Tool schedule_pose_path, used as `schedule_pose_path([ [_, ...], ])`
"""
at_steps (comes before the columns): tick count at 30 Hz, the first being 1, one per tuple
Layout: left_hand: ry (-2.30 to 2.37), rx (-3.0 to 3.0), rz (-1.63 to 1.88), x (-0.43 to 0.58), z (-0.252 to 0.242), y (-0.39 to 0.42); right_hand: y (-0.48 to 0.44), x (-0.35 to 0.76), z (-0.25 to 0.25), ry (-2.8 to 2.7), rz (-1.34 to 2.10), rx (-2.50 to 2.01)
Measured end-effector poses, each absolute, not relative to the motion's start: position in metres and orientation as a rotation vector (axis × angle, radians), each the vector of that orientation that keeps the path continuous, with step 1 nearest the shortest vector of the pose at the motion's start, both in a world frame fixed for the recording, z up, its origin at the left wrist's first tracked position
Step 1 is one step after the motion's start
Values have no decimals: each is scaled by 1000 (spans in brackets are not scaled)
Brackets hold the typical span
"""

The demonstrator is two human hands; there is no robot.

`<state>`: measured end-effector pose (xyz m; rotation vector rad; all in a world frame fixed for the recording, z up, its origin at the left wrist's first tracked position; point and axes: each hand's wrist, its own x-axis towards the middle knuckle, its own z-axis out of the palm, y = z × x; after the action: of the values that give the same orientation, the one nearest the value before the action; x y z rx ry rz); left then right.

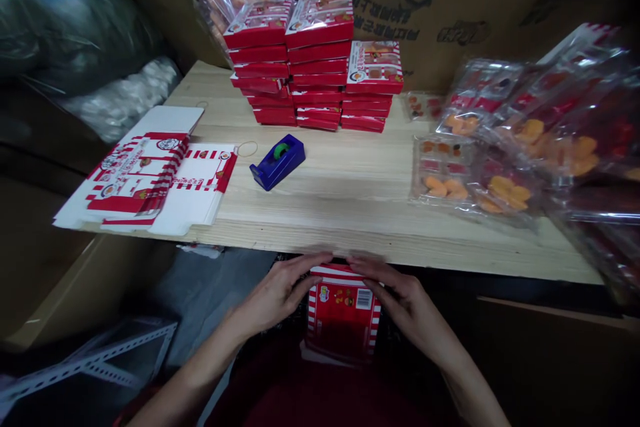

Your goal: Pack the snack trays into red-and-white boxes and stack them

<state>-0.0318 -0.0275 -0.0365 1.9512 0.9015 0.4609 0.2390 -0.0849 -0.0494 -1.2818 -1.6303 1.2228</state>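
Below the front edge of the wooden table (350, 213), both my hands hold a red and white striped carton (343, 313) upright over my lap. My left hand (277, 293) grips its left side, fingers reaching to the top flap. My right hand (400, 297) grips its right side the same way. The fingertips of both hands nearly meet at the carton's top edge.
A blue tape dispenser (277, 161) and a rubber band (247, 147) lie mid-table. Flat unfolded cartons (145, 177) are stacked at the left. Finished red boxes (313, 60) are piled at the back. Clear trays of orange sweets (480, 173) fill the right side.
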Motion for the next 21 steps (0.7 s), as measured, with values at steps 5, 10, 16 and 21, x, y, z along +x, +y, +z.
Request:
schedule_pose_path([
  [5,877,1865,540,-30,-40,-33,-85,235,-55,-1536,1236,-1276],
  [10,895,1851,502,-31,-34,-29,-82,231,-55,-1536,1206,-1278],
  [16,782,1922,467,-33,-38,-25,-79,229,-62,-1606,1214,-1238],
  [21,850,1775,556,-31,-49,-28,-74,232,-72,-1431,1307,-1255],
])
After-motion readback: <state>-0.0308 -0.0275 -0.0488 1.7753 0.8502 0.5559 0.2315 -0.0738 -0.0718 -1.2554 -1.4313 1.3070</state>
